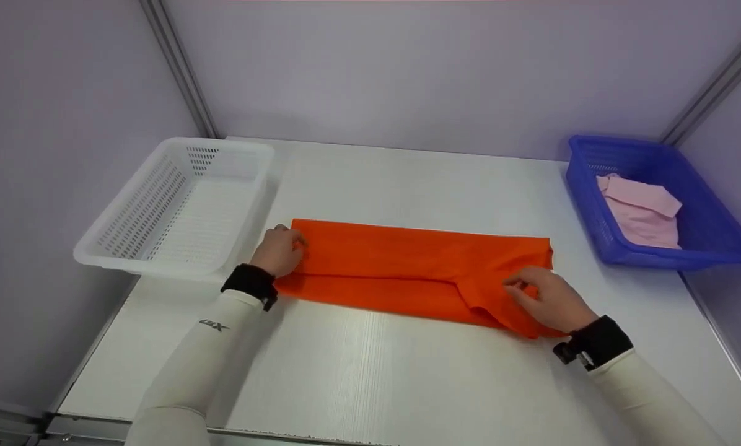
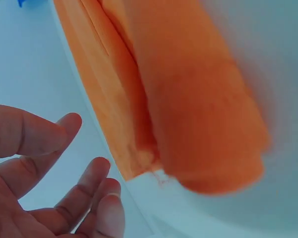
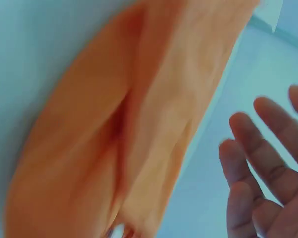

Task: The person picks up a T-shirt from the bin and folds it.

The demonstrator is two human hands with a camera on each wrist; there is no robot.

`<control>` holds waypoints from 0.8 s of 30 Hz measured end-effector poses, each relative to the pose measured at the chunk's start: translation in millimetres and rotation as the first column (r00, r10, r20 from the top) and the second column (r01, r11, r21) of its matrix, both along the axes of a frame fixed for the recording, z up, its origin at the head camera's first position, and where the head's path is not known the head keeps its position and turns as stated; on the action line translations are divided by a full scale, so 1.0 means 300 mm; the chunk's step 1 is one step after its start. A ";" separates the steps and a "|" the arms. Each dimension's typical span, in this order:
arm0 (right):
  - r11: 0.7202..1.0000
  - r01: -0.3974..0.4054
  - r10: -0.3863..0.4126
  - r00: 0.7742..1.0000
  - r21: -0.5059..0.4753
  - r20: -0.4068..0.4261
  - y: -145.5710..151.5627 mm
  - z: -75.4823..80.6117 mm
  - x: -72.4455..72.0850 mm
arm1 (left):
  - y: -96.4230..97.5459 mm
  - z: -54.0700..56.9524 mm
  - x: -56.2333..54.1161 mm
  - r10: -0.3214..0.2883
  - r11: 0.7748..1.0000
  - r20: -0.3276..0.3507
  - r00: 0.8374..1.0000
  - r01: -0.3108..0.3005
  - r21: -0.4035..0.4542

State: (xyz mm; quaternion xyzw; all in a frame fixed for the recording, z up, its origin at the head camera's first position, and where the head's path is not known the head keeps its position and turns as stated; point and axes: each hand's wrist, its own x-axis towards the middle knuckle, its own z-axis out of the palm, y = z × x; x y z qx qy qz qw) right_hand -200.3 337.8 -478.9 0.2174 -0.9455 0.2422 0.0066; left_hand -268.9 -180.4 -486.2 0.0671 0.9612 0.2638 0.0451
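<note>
A long strip of folded orange cloth [image 1: 377, 254] lies across the white table, its near layer folded back at a slant on the right. At its left end is my left hand [image 1: 277, 251]; the left wrist view shows the fingers loosely bent and apart from the cloth [image 2: 203, 109], with nothing between them. Over the cloth's right part hovers my right hand [image 1: 550, 300]. In the right wrist view its fingers are spread and relaxed beside the cloth [image 3: 159, 114], holding nothing. What kind of garment the cloth is cannot be told from its folds.
A white perforated basket [image 1: 249, 217] stands on the table's left side, close to my left forearm. At the back right sits a blue basket [image 1: 717, 217] holding folded pink cloth [image 1: 643, 210]. Pale walls [image 1: 407, 74] enclose the table [image 1: 346, 378] at the back and sides.
</note>
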 end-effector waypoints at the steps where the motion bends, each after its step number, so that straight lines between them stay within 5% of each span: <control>1: 1.000 -0.027 0.027 1.000 0.005 0.010 -0.029 -0.006 0.003 | 0.013 -0.003 -0.005 -0.027 1.000 -0.004 1.000 0.027 0.013; 7: 0.975 -0.162 0.150 0.985 0.155 0.084 -0.170 -0.070 0.024 | 0.059 -0.037 -0.024 -0.160 0.987 0.037 0.986 0.160 -0.004; 12: 0.968 -0.148 0.142 0.989 0.201 0.043 -0.207 -0.087 0.012 | 0.065 -0.051 -0.026 -0.144 0.990 0.064 0.988 0.144 0.001; 19: 0.976 -0.150 0.116 0.972 0.160 0.204 -0.200 -0.042 -0.012 | 0.063 -0.052 -0.030 -0.139 0.990 0.071 0.988 0.138 0.025; 24: 0.967 -0.139 0.143 0.990 0.214 -0.003 -0.216 -0.069 -0.024 | 0.056 -0.055 -0.033 -0.143 0.990 0.068 0.987 0.141 0.028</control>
